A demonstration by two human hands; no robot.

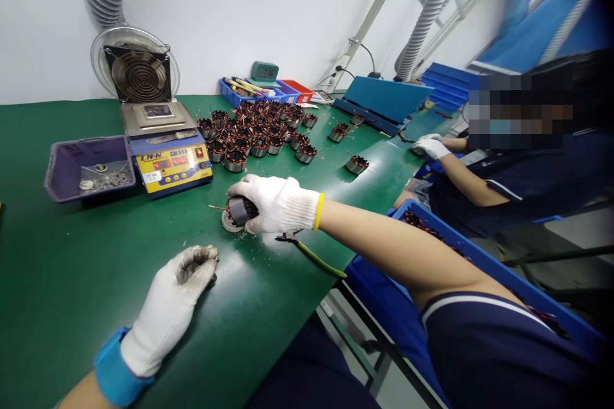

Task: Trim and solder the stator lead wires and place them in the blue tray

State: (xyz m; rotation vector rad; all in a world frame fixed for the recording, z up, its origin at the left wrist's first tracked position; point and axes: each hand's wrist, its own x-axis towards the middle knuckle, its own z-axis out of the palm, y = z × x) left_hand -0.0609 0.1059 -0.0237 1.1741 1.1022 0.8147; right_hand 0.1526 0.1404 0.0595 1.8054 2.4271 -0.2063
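One wound core in the right hand, set low over a pale disc

The wound core (235, 211) sits at the middle of the green table (57, 281), tipped somewhat on its side above a pale round disc (227, 223). The right hand (278, 206), in a white glove, has fingers and thumb wrapped about the core's grey body. The left hand (175, 297) is near but apart from it, fingers curled in and thumb brought close to them; whether anything is pinched there I cannot tell. Small scraps are scattered by the disc, and green-handled cutters (320, 259) lie just beside the right hand. This looks like the handling of a single core, its wire ends perhaps being tended; the next move would call for a steady hold and care with the lead that sticks out.

Beyond stand many more cores (259, 134), crowded together, with a scale (173, 169) and a purple tray (58, 172) to their left. A co-worker's gloved hand (436, 147) shows farther off.

The glove hides part of the held core, and the disc's contact with it is unclear. The blue bin (352, 268) is partly hidden by the right arm, its contents hard to make out
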